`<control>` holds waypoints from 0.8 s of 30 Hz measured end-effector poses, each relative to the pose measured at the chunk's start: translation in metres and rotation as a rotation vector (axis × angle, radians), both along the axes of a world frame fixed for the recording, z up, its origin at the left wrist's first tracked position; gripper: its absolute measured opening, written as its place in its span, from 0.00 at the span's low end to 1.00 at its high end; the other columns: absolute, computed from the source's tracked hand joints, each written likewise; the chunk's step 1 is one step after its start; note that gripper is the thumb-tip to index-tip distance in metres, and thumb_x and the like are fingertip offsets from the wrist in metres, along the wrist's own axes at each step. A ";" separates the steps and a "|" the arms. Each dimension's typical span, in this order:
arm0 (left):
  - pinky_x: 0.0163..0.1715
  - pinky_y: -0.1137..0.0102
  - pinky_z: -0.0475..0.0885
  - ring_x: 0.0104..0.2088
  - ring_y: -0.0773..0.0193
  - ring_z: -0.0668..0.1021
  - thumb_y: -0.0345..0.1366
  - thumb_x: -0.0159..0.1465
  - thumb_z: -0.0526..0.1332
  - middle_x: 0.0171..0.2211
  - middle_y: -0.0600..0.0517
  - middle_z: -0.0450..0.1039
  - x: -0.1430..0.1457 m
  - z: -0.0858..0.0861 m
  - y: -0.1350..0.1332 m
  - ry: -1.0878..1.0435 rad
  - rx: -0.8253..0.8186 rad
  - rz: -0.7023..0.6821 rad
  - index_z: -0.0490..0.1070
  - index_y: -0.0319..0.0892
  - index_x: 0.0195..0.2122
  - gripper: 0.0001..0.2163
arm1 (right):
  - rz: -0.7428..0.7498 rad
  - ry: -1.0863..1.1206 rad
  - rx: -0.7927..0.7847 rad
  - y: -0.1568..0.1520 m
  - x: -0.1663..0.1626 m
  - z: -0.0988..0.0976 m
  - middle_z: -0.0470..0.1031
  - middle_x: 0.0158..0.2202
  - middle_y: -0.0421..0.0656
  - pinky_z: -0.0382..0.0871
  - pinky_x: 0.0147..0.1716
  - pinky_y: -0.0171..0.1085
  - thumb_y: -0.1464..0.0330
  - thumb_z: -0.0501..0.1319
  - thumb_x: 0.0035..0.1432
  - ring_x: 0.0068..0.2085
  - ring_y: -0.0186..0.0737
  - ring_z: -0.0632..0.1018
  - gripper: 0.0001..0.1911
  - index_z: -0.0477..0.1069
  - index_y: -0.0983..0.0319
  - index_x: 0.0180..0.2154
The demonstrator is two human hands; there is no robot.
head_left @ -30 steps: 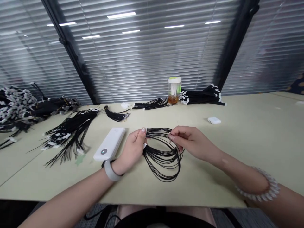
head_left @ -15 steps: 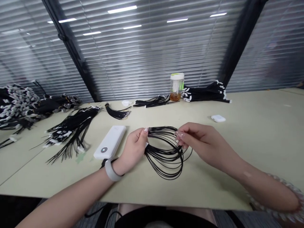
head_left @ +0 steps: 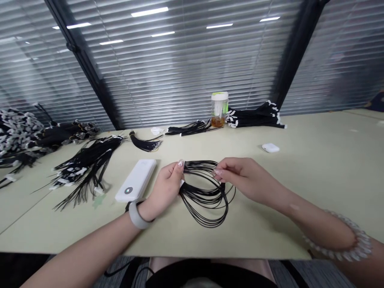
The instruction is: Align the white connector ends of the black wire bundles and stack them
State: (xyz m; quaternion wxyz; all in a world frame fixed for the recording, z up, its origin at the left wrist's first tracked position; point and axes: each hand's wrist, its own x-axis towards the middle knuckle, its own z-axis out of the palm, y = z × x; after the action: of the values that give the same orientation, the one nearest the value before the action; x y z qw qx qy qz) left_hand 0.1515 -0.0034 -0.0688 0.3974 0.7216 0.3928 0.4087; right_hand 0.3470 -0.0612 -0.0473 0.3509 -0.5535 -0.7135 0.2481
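A looped bundle of thin black cables (head_left: 207,191) is held just above the table, in front of me. My left hand (head_left: 168,183) is closed on its left end, thumb on top, where small white connector parts show beside the fingers. At the upper right of the loops, my right hand (head_left: 240,174) pinches the black strands between thumb and fingertips. The other right fingers are curled, so how many strands it grips is hidden. The loops hang round and open between both hands, with one thin strand curving out on the right.
A white power bank (head_left: 136,181) lies left of my left wrist. Black cable bundles (head_left: 87,160) spread at the left, and another cable stack (head_left: 255,116) lies at the back beside a lidded jar (head_left: 219,110). A small white case (head_left: 270,148) sits at right.
My right hand has shifted slightly left along the strands, and its fingers have drawn closer together. My left hand keeps its hold. The whole view has shifted a little.
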 end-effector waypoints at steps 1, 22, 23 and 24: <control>0.19 0.75 0.56 0.19 0.72 0.59 0.45 0.63 0.47 0.15 0.58 0.54 0.000 0.000 0.000 -0.008 0.001 -0.006 0.57 0.40 0.19 0.19 | 0.005 -0.032 0.029 -0.001 -0.001 0.001 0.69 0.27 0.40 0.62 0.28 0.32 0.67 0.53 0.56 0.28 0.32 0.70 0.10 0.68 0.63 0.27; 0.21 0.74 0.57 0.20 0.71 0.61 0.43 0.63 0.48 0.17 0.56 0.56 0.001 -0.001 -0.005 0.012 0.068 -0.119 0.56 0.40 0.18 0.18 | -0.085 -0.301 0.254 -0.005 -0.017 -0.013 0.71 0.22 0.34 0.56 0.24 0.28 0.70 0.54 0.55 0.23 0.26 0.67 0.08 0.70 0.60 0.27; 0.21 0.75 0.57 0.20 0.72 0.60 0.43 0.63 0.48 0.17 0.57 0.56 0.001 -0.001 -0.005 0.018 0.072 -0.110 0.56 0.40 0.18 0.18 | -0.095 -0.318 0.280 -0.005 -0.018 -0.013 0.71 0.22 0.34 0.56 0.24 0.28 0.70 0.55 0.55 0.23 0.26 0.68 0.07 0.70 0.61 0.27; 0.20 0.75 0.56 0.20 0.72 0.60 0.42 0.63 0.48 0.17 0.57 0.55 0.001 0.000 -0.006 0.024 0.076 -0.101 0.56 0.40 0.18 0.18 | -0.099 -0.332 0.307 -0.006 -0.019 -0.013 0.71 0.22 0.34 0.56 0.25 0.28 0.70 0.55 0.55 0.23 0.27 0.68 0.07 0.70 0.61 0.26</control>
State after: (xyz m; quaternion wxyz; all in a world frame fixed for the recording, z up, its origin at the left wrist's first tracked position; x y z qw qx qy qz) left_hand 0.1526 -0.0094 -0.0689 0.3851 0.7599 0.3447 0.3942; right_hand 0.3280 -0.0669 -0.0604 0.3202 -0.5614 -0.7627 0.0247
